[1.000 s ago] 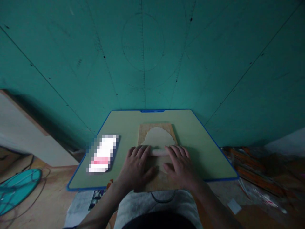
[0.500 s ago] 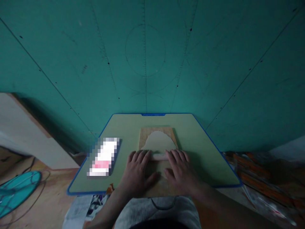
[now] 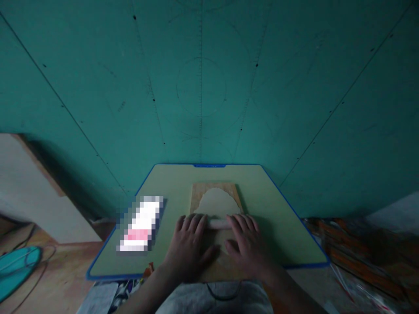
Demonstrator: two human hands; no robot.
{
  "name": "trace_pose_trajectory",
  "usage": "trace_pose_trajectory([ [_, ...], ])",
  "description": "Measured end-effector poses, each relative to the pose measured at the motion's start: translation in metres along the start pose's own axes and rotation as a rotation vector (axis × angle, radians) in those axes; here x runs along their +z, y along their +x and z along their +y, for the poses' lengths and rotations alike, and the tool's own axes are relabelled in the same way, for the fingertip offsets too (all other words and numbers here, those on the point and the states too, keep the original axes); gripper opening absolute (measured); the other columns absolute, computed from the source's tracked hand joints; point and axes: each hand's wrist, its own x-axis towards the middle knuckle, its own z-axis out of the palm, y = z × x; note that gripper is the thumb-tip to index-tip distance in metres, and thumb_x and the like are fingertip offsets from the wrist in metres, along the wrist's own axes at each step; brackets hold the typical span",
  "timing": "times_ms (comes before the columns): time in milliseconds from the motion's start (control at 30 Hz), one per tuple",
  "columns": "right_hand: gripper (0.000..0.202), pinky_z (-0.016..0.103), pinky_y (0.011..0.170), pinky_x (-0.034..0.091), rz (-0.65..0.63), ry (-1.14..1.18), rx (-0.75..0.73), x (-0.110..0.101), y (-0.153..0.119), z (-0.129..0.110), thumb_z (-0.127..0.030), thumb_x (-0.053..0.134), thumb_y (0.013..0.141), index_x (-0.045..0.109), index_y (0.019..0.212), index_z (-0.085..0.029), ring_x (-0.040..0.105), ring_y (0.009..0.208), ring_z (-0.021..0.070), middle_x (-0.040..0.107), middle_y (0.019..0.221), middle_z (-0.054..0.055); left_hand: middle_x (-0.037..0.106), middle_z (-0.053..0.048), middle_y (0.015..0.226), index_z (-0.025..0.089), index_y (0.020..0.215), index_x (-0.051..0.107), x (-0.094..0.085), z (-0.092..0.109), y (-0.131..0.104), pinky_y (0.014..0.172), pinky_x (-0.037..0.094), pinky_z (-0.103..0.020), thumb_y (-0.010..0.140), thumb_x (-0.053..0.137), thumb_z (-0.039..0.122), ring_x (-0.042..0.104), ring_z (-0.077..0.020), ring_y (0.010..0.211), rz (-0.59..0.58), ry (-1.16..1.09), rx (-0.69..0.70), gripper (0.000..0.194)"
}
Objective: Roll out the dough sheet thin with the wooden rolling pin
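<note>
A pale rolling pin (image 3: 217, 224) lies crosswise over a flat sheet of dough (image 3: 216, 201). The dough rests on a wooden board (image 3: 198, 190), with its scalloped far edge showing beyond the pin. My left hand (image 3: 190, 240) presses its curled fingers on the pin's left end. On the right end, the fingers of my right hand (image 3: 245, 240) are wrapped over it in the same way. Both thumbs point inward above the near part of the board. The pin's two ends are hidden under my fingers.
The board is on a light green table (image 3: 281, 226) with a blue rim, against a green wall (image 3: 209, 109). A pixelated phone-like screen (image 3: 141, 223) lies at the left. A white panel (image 3: 36, 192) leans at far left, and orange-brown clutter (image 3: 356, 257) is on the floor at right.
The view has tilted slightly up, so the table and hands sit lower in the picture. Both hands stay on the rolling pin, with little visible movement over the dough.
</note>
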Motion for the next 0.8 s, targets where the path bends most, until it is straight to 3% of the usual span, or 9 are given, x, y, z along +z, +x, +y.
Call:
trace_pose_trajectory([
  [233,0.057,0.055,0.117,0.03,0.029,-0.063,-0.028,0.007,-0.006,0.005,-0.031,0.054,0.093,0.045,0.147,-0.016,0.044,0.14,0.0309,0.056,0.146,0.015,0.062,-0.015,0.135,0.015,0.141,0.047,0.001,0.004,-0.004,0.109,0.036,-0.056,0.094,0.06,0.048,0.054,-0.0335,0.123,0.041,-0.004,-0.025,0.058],
  [367,0.062,0.056,0.119,0.028,-0.052,-0.082,-0.014,0.004,0.005,0.01,-0.037,0.053,0.096,0.042,0.153,-0.016,0.034,0.148,0.032,0.046,0.157,0.015,0.06,-0.017,0.141,0.014,0.142,0.048,0.004,-0.002,0.006,0.109,0.038,-0.057,0.095,0.058,0.05,0.053,-0.0368,0.13,0.02,0.074,-0.02,0.06],
  [533,0.061,0.055,0.122,0.025,-0.237,-0.072,0.01,-0.002,0.044,0.02,-0.045,0.045,0.102,0.044,0.152,-0.012,0.035,0.149,0.0316,0.042,0.159,0.017,0.056,-0.019,0.147,0.012,0.144,0.052,0.007,-0.011,0.034,0.112,0.035,-0.062,0.101,0.048,0.048,0.043,-0.041,0.142,-0.036,0.199,-0.077,0.056],
  [667,0.07,0.054,0.124,0.018,-0.274,-0.072,0.085,0.001,0.083,0.027,-0.053,0.036,0.103,0.035,0.157,-0.009,0.029,0.152,0.0318,0.035,0.162,0.019,0.051,-0.023,0.15,0.01,0.143,0.054,0.003,-0.015,0.063,0.114,0.034,-0.061,0.103,0.041,0.051,0.04,-0.0419,0.144,-0.135,0.222,-0.22,0.058],
  [800,0.071,0.05,0.124,0.017,-0.369,-0.041,0.18,0.006,0.126,0.034,-0.054,0.03,0.104,0.031,0.159,-0.01,0.027,0.153,0.0305,0.031,0.164,0.019,0.059,-0.018,0.143,0.017,0.134,0.062,-0.001,-0.029,0.097,0.109,0.041,-0.053,0.106,0.035,0.045,0.052,-0.0365,0.134,-0.184,0.201,-0.29,0.048],
])
